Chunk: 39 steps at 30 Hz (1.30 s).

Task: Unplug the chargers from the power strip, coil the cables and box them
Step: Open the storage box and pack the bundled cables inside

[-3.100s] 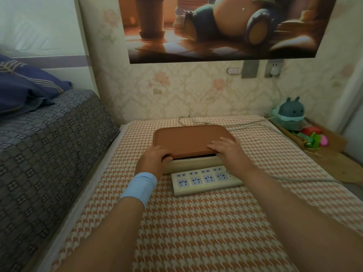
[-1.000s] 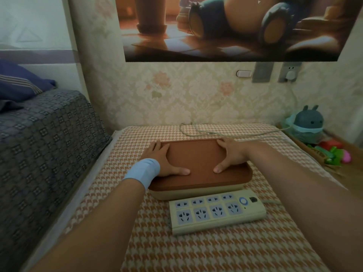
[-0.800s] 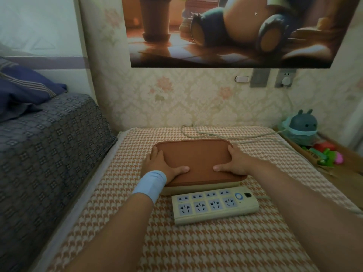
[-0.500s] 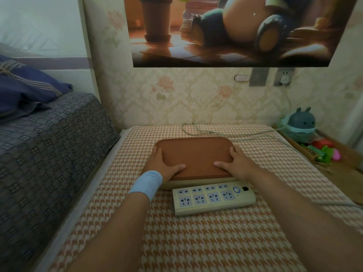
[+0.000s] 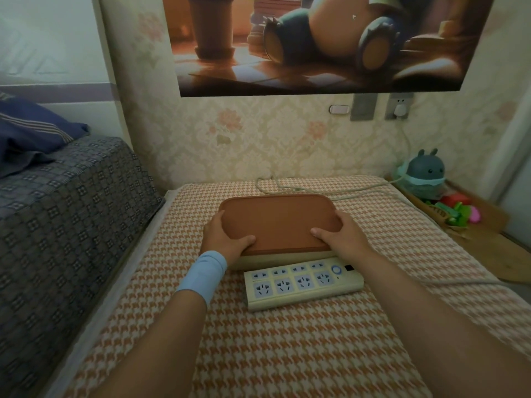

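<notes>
A cream box (image 5: 275, 259) with a brown lid (image 5: 277, 221) lies on the houndstooth-covered surface (image 5: 287, 354). The lid sits flat on the box. My left hand (image 5: 222, 239), with a blue wristband, grips the lid's left front corner, thumb on top. My right hand (image 5: 342, 235) grips the right front corner the same way. Just in front of the box lies a cream power strip (image 5: 303, 282) with blue sockets, all of them free of plugs. Its cord (image 5: 459, 281) runs off to the right. No chargers or cables show outside the box.
A grey patterned bed (image 5: 66, 214) with a blue pillow (image 5: 31, 133) rises at the left. A pale cord (image 5: 287, 188) loops behind the box toward a wall outlet (image 5: 399, 107). A teal toy figure (image 5: 425, 173) and bright toys (image 5: 457, 211) stand on a low wooden shelf at the right.
The lid, first raised at its front edge, now lies shut on the box. My hands slid from flat on the lid's top to gripping its front corners.
</notes>
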Available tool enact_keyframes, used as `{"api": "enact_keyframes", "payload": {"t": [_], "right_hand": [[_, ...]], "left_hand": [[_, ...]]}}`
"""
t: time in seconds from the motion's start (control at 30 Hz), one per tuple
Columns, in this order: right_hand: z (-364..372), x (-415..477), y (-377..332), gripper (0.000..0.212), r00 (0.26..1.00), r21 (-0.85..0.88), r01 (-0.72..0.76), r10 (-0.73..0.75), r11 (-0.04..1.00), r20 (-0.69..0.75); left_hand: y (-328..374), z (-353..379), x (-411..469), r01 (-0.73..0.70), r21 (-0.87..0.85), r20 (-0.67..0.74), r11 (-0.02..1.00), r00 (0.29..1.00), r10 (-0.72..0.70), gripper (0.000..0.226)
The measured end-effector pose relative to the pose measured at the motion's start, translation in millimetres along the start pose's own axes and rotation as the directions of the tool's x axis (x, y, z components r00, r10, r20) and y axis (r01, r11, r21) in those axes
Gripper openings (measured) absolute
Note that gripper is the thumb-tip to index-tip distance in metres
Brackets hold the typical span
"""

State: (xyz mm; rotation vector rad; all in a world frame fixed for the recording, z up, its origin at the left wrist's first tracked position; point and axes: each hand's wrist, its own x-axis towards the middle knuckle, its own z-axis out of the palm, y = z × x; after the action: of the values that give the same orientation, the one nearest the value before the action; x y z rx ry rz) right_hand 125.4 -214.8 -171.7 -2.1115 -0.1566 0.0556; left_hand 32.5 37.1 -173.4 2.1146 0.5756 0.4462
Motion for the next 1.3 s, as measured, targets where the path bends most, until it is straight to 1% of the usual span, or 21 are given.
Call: {"api": "enact_keyframes", "payload": {"t": [0.1,0.17,0.27,0.37,0.47,0.57,0.67,0.73,0.77,0.9,0.97,1.13,1.23,1.3], "right_hand": [[-8.4,2.3,-3.9,0.088,0.999,0.021,-0.028,0.029,0.999,-0.017],[-11.3,3.0,-3.6,0.088,1.000,0.006,-0.031,0.031,1.000,-0.007],[-11.5,0.6,-3.0,0.090,1.000,-0.042,-0.026,0.026,0.999,-0.010],[-12.3,-3.5,-6.0,0.084,0.999,-0.015,-0.025,0.025,1.000,-0.020],[-5.9,-11.8,-15.8,0.074,0.999,0.010,-0.010,0.010,1.000,0.049],[19.2,-25.9,-36.0,0.068,0.982,0.002,0.046,-0.045,0.999,0.186],[55.1,-45.8,-61.3,0.071,0.954,-0.012,0.118,-0.110,0.993,0.279],[78.6,-58.3,-74.4,0.073,0.940,-0.012,0.137,-0.126,0.991,0.317],[89.1,-63.9,-78.8,0.073,0.933,-0.002,0.145,-0.136,0.989,0.332],[116.3,-85.9,-92.4,0.075,0.922,0.000,0.167,-0.156,0.986,0.355],[123.2,-95.3,-96.4,0.077,0.922,-0.028,0.174,-0.153,0.984,0.356],[128.7,-125.2,-105.6,0.081,0.915,-0.166,0.239,-0.165,0.957,0.368],[125.8,-147.1,-105.0,0.081,0.911,-0.315,0.299,-0.171,0.901,0.376],[122.6,-160.4,-102.9,0.084,0.911,-0.363,0.308,-0.163,0.880,0.380]], "left_hand": [[-3.0,7.9,3.5,-0.018,-0.019,0.047,1.000,0.999,0.019,0.100],[-3.7,12.1,5.5,-0.017,-0.024,0.058,1.000,0.998,0.018,0.099],[-8.4,13.0,9.6,0.016,-0.110,0.061,0.994,0.998,-0.009,0.103],[-5.6,10.9,7.8,0.021,-0.084,0.066,0.996,0.998,-0.016,0.102],[-2.0,-5.6,3.2,0.055,0.001,0.028,0.998,0.998,-0.055,0.094],[-12.7,-45.6,-1.9,0.136,0.213,0.025,0.967,0.989,-0.145,0.093],[-31.3,-92.6,-12.3,0.218,0.459,0.015,0.861,0.968,-0.252,0.092],[-42.1,-117.8,-23.8,0.220,0.579,-0.008,0.785,0.965,-0.264,0.081],[-46.4,-128.0,-29.9,0.219,0.611,-0.018,0.760,0.964,-0.264,0.077],[-63.6,-157.6,-50.2,0.238,0.613,-0.018,0.753,0.957,-0.289,0.074],[-69.5,-168.7,-60.2,0.240,0.617,-0.021,0.749,0.957,-0.289,0.073],[-82.7,-193.7,-92.6,0.255,0.626,-0.039,0.737,0.954,-0.297,0.073],[-86.8,-202.1,-116.0,0.237,0.662,-0.040,0.711,0.959,-0.282,0.073],[-88.4,-204.8,-127.6,0.209,0.699,-0.035,0.684,0.965,-0.259,0.073]]}}
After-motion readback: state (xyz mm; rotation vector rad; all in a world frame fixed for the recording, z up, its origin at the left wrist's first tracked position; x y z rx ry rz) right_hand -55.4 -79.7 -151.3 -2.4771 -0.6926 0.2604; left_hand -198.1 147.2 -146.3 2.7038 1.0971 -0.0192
